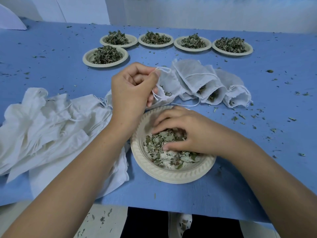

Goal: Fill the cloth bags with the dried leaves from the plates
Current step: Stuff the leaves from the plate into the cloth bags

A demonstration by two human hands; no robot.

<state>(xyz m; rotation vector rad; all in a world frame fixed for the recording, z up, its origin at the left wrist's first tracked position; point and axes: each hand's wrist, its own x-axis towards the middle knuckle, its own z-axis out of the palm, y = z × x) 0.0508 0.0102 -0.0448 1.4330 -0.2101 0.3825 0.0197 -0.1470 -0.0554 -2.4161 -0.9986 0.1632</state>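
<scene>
Right hand (187, 133), perhaps partly under leaves (159, 146)

Blocked on the left by a heap of empty cloth bags (42, 127) right beside the near plate (171, 176), and ahead by a row of part-filled cloth bags (205, 83) just beyond it, with the left hand (132, 88) gripping the leftmost bag (169, 83). Closed farther back by five plates (232, 54) heaped with dried leaves (229, 44). Open across the right side of the table (283, 103), strewn only with leaf crumbs (270, 71).
</scene>
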